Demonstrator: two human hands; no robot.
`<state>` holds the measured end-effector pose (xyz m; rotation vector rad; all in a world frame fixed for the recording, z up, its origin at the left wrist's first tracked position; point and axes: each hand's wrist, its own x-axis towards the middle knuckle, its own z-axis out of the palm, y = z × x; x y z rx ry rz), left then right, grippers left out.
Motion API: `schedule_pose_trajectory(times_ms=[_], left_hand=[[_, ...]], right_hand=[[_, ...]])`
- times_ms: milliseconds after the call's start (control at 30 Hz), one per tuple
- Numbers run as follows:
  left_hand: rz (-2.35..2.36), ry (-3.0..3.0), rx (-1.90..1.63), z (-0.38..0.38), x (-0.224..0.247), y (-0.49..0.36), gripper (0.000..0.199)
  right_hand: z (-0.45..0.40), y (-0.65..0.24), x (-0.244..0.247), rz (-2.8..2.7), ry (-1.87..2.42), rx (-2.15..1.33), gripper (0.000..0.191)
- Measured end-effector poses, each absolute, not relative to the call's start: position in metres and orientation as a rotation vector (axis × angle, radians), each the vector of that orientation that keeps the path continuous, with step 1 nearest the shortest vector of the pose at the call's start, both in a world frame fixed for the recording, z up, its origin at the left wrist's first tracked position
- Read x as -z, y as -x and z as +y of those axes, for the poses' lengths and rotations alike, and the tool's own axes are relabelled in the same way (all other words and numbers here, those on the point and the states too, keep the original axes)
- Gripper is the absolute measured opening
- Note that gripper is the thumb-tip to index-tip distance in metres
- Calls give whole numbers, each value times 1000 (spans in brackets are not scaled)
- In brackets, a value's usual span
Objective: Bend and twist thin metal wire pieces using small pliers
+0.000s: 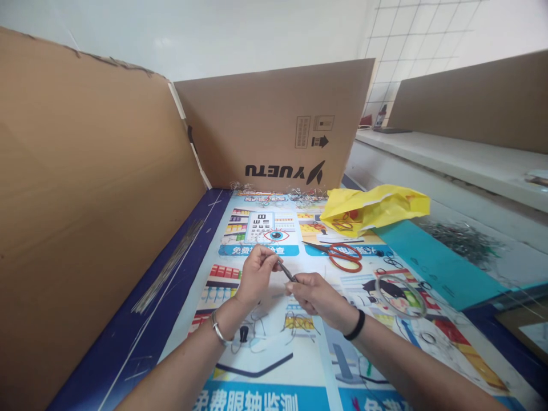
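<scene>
My right hand [314, 292] is closed round a slim dark metal tool [288, 272] that tapers toward my left hand; its kind is not clear. The fingers of my left hand [259, 273] pinch together at the tool's tip, and what lies between them is too small to make out. Below both hands, several thin bent wire pieces [299, 323] lie on the printed sheet, with a small black object [244, 334] near my left wrist. Red-handled scissors [345, 257] rest open beyond my right hand.
A bundle of straight wires [169, 265] lies at left beside a cardboard wall [98, 154]. Another cardboard panel [240, 131] stands behind. At right are a yellow bag [385, 208], a clear ring [422, 297], small black loops [391, 262] and a wire heap [462, 242].
</scene>
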<state>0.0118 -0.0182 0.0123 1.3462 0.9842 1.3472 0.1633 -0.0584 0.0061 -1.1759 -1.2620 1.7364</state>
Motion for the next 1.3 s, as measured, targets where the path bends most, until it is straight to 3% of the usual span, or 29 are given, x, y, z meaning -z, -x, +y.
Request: schedule_pose_trajectory(times_ms=[1300], left_hand=[[1065,-1181,-1404,-33,-9,-26,16]], right_hand=[[-58,-159,-3,-1377,1264,-1595,42]])
